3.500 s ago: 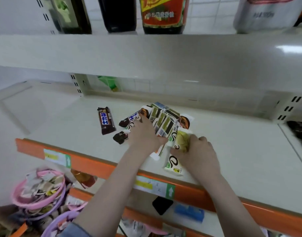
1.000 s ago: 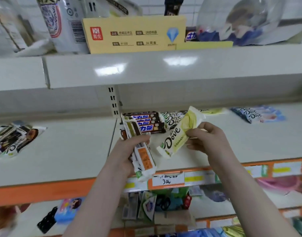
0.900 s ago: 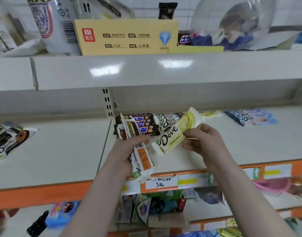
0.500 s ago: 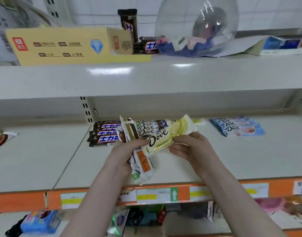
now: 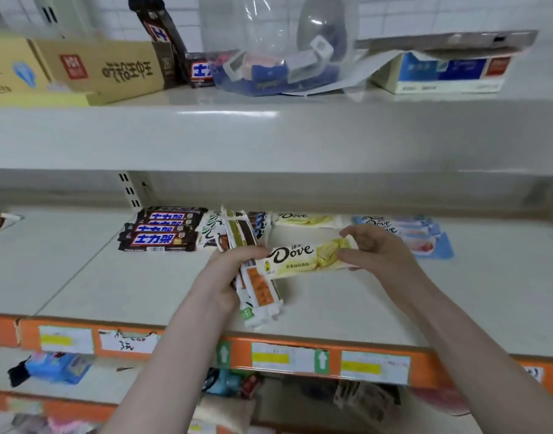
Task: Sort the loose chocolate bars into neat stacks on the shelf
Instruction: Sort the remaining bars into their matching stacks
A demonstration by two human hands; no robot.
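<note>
Hands: your left hand (image 5: 225, 278) is gripping a bundle of bars (image 5: 253, 277), fingers curled round it; your right hand (image 5: 375, 250) is pinching the yellow Dove bar (image 5: 306, 256) by its right end.
Yellow Dove bar: you're holding it level just above the shelf (image 5: 456, 292), its left end touching the bundle.
Stacks: dark bars (image 5: 162, 233) sitting at the back left, one yellow bar (image 5: 304, 219) behind your hands, blue Dove bars (image 5: 422, 236) to the right.

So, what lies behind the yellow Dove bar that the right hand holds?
Behind the yellow Dove bar lies a matching yellow Dove stack at the shelf's back. The right hand hides the bar's right end.
</note>
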